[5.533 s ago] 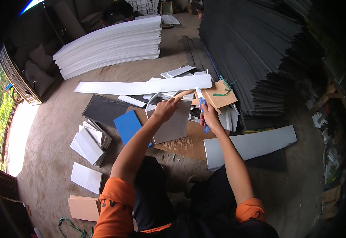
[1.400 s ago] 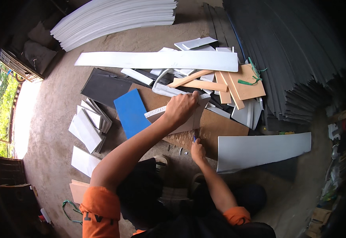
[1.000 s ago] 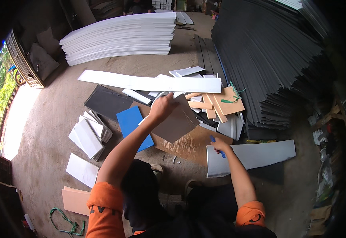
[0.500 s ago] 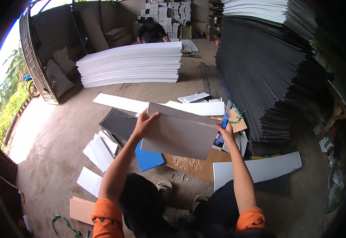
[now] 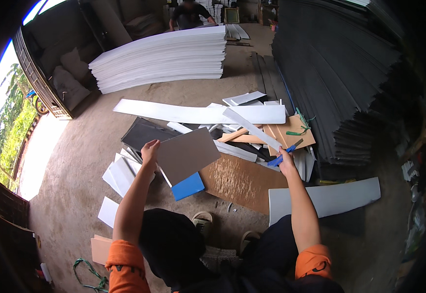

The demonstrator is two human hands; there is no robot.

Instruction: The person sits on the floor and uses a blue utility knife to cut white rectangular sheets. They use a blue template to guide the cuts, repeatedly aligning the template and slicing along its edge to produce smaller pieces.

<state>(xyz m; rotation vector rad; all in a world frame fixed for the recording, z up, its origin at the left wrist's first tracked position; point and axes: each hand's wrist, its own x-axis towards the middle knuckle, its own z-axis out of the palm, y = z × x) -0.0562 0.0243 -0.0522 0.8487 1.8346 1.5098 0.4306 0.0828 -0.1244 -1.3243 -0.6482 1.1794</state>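
A pale grey foam-like sheet is in my left hand, gripped at its left edge and tilted over the scraps. My right hand is closed around a blue utility knife, its blade pointing up and to the right. The same hand pinches the lower end of a narrow white strip that slants up to the left. Sheet and strip are apart. Beneath them lie a blue piece, a worn brown board and a dark panel.
Loose offcuts surround a long white strip on the floor. Right of my legs lies a light grey panel. A tall dark sheet stack rises on the right. Behind a white stack is another person.
Both hands held one panel with a line across its upper part. Now the narrow strip is separated, in my right hand, and my hands have moved apart. The view has tipped downward.
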